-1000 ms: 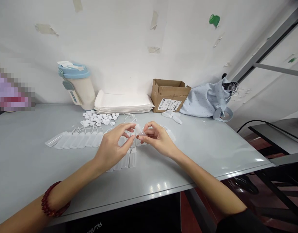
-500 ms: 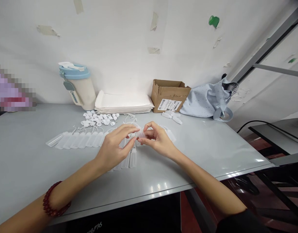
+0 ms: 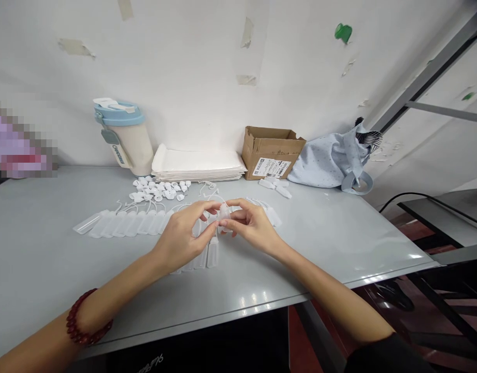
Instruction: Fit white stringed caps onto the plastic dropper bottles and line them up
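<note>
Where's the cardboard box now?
In the head view, the cardboard box stands right of centre at the back of the table, between the white stack and the light-blue bag.

Blue-lidded tumbler (image 3: 133, 145), flat white stack (image 3: 199, 163), open cardboard box (image 3: 257, 150) and pale-blue bag (image 3: 323, 160) along the white wall (image 3: 191, 72).

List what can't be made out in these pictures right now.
All in the head view:
Small translucent plastic piece: partly covered by the right hand and left hand.
Floor of the open brown cardboard box: hidden behind its front.
Print on the box's white paper label: too small to read.
Lilac-and-red patch: pixelated, cut off by the left edge.
</note>
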Available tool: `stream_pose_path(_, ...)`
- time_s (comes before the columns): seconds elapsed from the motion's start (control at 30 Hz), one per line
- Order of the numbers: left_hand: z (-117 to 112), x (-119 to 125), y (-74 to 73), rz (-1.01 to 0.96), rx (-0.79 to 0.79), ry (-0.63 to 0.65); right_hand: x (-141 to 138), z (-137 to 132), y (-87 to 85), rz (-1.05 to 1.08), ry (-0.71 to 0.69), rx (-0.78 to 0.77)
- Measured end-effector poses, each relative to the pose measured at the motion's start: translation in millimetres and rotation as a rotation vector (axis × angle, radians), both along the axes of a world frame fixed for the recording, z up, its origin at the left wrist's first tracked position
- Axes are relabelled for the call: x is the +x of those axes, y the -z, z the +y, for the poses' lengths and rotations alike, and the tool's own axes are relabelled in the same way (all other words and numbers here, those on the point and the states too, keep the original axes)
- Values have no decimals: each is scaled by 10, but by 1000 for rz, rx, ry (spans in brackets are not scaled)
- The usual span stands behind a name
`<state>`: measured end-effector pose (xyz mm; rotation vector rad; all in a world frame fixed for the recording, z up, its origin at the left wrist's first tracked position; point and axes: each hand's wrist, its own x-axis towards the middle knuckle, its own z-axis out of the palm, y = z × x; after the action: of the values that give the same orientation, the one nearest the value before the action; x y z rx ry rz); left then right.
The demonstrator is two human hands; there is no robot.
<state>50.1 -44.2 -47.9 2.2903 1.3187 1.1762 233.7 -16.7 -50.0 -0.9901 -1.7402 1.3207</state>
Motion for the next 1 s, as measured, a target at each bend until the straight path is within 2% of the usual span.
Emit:
stream_pose_path(0.2,-5,23,21,114,75,81,-3,0,-44,22,43,-55)
stream_pose_path(0.53,-9,40,19,201,185,36,-12,-32,-49,0,48,-66)
stream_pose_path(0.67,-33,31,-10,234,124,124,19,1,-68,-62,27,-36)
stream_pose_path(0.87,-62,24,-23,333,-27,231,92,37,-70,-257,-137,-93)
stream_pose_path(1.0,-79,24,-14,391,-45,272,114,25,-80,-344,-198,-94)
